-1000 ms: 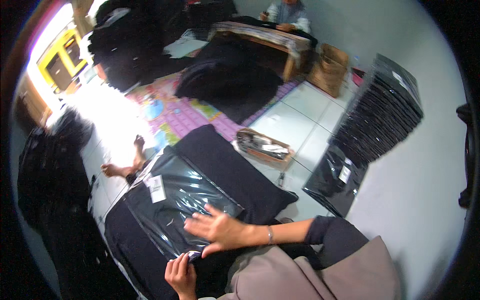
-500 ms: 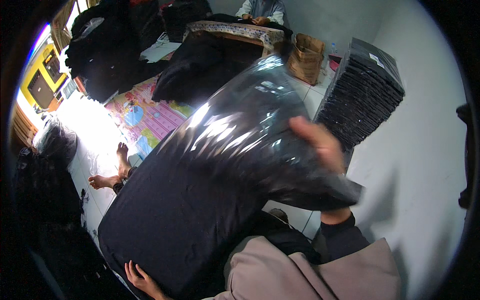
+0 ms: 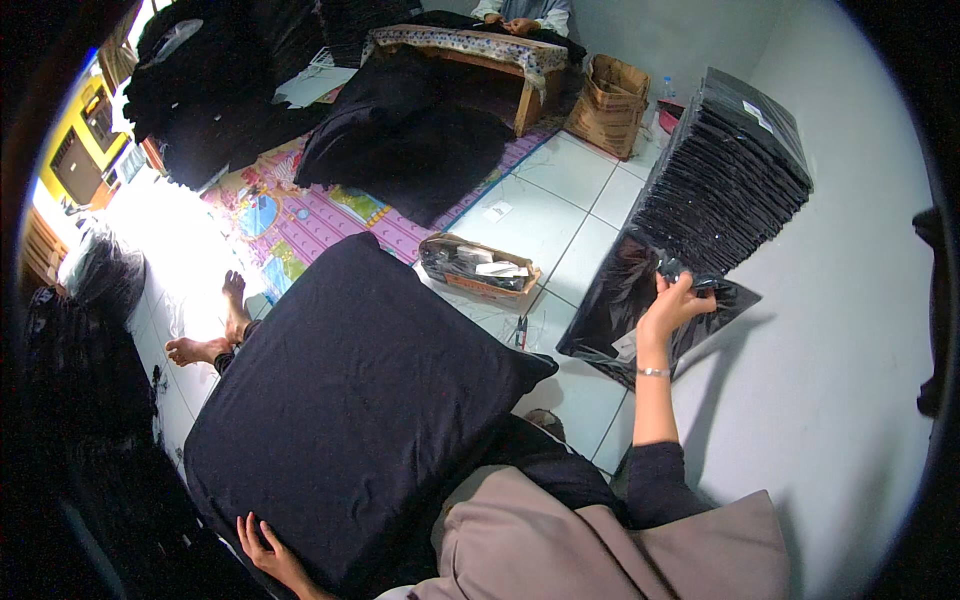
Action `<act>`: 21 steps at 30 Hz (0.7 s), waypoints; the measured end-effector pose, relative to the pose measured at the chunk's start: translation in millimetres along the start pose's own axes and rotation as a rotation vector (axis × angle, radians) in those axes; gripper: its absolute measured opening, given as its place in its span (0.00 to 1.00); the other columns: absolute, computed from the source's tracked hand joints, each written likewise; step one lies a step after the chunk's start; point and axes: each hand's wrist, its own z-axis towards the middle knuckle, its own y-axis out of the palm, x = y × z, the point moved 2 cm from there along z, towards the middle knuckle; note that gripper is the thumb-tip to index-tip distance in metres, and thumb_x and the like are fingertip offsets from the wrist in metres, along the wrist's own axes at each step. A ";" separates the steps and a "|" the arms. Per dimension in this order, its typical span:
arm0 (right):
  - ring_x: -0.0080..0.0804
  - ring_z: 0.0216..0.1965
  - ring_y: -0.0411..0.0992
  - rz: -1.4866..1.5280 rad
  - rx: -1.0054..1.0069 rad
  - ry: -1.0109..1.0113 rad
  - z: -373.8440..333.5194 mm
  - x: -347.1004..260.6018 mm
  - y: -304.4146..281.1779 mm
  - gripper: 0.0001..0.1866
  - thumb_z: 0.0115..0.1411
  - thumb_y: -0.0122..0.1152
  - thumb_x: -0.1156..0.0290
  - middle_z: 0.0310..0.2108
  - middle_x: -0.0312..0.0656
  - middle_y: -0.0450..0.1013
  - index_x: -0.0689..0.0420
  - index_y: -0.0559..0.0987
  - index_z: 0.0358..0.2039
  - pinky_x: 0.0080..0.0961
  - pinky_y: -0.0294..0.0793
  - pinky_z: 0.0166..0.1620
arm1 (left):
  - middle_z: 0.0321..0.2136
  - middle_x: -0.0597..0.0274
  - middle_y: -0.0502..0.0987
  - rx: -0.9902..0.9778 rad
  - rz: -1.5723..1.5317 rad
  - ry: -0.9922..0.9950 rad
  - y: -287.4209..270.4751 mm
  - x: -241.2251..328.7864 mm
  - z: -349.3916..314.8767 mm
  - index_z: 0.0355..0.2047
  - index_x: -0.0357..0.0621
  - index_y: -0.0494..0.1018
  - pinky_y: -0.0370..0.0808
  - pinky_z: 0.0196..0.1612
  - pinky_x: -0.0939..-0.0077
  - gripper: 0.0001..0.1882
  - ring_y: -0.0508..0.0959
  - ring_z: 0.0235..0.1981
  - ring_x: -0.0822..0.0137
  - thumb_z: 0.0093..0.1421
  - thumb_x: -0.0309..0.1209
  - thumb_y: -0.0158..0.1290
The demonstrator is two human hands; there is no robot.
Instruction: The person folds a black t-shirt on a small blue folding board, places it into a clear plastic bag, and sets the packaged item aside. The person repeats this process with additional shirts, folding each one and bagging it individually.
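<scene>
A broad, flat form covered in black cloth (image 3: 350, 400) lies across my lap, one corner of the cloth sticking out to the right. My left hand (image 3: 275, 558) rests on its near left edge with the fingers spread. On the right, beside the tall stack, my right hand (image 3: 672, 310) pinches the upper part of a shiny black plastic-wrapped package (image 3: 610, 310). The package is low by the wall, and a pale label shows through near its bottom. Whether it rests on the floor or on other packages I cannot tell.
A tall stack of black wrapped packages (image 3: 720, 170) leans by the wall. Ahead lie an open carton (image 3: 478, 290), small snips (image 3: 521, 332) and a brown paper bag (image 3: 608, 105). Another person's hands (image 3: 519, 26) are above a low table (image 3: 470, 48). Black cloth heaps (image 3: 420, 150) cover a colourful mat.
My right hand has swung the shiny plastic package from above the cloth-covered form to the right, down beside the stack. The form's top now shows uncovered. My left hand has stayed nearly still.
</scene>
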 end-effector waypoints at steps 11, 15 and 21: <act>0.75 0.66 0.38 -1.740 -1.187 -0.167 -17.7 141.2 -116.7 0.51 0.47 0.64 0.36 0.71 0.47 0.40 0.29 0.51 0.68 0.82 0.49 0.55 | 0.58 0.51 0.68 -0.015 0.006 0.040 5.2 -24.8 5.3 0.50 0.40 0.75 0.63 0.61 0.60 0.16 0.68 0.59 0.54 0.66 0.33 0.48; 0.74 0.60 0.56 -1.671 -1.141 -0.340 -17.5 142.2 -117.4 0.38 0.58 0.60 0.49 0.68 0.49 0.49 0.34 0.55 0.66 0.75 0.63 0.51 | 0.58 0.51 0.68 -0.021 0.067 0.079 0.0 -11.2 7.7 0.51 0.40 0.74 0.64 0.60 0.61 0.16 0.68 0.59 0.54 0.66 0.34 0.48; 0.82 0.48 0.65 -1.925 -0.874 -0.119 -38.8 156.8 -127.0 0.25 0.65 0.44 0.67 0.60 0.67 0.57 0.48 0.61 0.64 0.72 0.69 0.45 | 0.49 0.41 0.75 0.054 -0.101 0.149 -18.0 34.4 -3.6 0.41 0.34 0.78 0.68 0.57 0.59 0.13 0.74 0.51 0.47 0.60 0.30 0.54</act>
